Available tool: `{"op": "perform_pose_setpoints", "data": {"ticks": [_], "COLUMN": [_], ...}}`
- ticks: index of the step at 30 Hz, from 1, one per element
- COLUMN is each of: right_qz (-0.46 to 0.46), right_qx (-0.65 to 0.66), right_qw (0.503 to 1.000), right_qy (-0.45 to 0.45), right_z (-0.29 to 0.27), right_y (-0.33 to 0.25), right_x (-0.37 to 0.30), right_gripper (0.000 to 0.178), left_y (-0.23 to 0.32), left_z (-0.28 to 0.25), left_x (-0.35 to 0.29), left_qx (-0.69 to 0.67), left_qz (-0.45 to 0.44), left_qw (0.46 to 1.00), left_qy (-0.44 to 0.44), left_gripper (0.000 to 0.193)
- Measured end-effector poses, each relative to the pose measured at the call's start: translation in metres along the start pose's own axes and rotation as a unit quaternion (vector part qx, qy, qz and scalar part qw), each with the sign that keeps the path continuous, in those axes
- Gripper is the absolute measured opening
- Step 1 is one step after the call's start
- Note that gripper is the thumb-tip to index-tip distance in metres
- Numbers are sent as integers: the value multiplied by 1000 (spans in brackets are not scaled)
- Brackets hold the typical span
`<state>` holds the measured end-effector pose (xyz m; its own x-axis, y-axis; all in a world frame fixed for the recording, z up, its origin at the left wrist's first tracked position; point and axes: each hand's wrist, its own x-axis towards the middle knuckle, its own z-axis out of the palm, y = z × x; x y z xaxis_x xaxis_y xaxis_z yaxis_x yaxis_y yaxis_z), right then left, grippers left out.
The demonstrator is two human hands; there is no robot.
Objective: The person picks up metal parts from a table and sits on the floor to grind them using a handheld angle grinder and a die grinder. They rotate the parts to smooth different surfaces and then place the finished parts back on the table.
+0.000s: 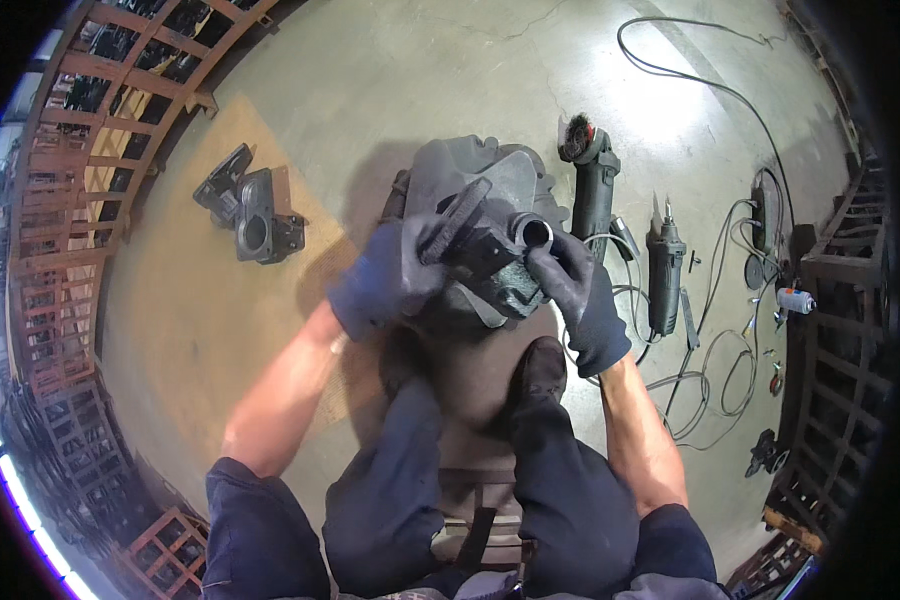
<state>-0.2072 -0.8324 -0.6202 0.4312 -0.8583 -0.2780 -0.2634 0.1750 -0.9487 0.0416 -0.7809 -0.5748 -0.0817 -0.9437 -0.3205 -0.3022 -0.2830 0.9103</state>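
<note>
A dark metal casting [500,262] with a round pipe-like opening is held up in front of me, over a larger grey, irregular casting [505,172]. My gloved right hand [567,280] grips its right side, fingers by the round opening. My gloved left hand [400,270], smeared by motion, is closed round a dark bar-shaped tool [457,220]. The bar slants up and right across the casting's left side; whether it is a file or a brush I cannot tell. What supports the larger casting is mostly hidden.
Right of the castings lie an angle grinder with a wire cup brush [592,185], a die grinder [665,270] and tangled cords [715,370]. More castings [255,215] rest on a tan sheet [200,320] at left. Rust-coloured metal racks [55,250] border the left; dark crates [850,310], the right.
</note>
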Motion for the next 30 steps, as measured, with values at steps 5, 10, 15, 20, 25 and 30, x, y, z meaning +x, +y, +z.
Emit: {"op": "perform_pose_setpoints", "data": {"ticks": [5,10,15,20,25,30], "right_qz": [17,36,57,111,234,258], "right_qx": [29,-10,-151,-358,-416,-376], "right_qw": [998,998,971,907,862,882], "right_qy": [-50,-47,177,192,168,118], "right_z": [10,-6,-77,-119,-82,-81], "right_y": [-9,16,68,135,152,150], "right_x": [-5,-19,20,107,163,168], "right_gripper": [52,42,37,75,79,67], "left_y": [-22,-7,8,8,28,40], "left_z": [-40,-51,-29,-10,-12,-24], "left_x": [35,61,48,29,-38,-94], "left_qx": [116,275,273,306,378,346], "left_qz": [79,-21,-22,119,134,25], "left_qw": [989,959,962,927,890,912], "left_qy": [-48,-60,8,179,216,222], "left_gripper": [45,12,35,41,35,37]}}
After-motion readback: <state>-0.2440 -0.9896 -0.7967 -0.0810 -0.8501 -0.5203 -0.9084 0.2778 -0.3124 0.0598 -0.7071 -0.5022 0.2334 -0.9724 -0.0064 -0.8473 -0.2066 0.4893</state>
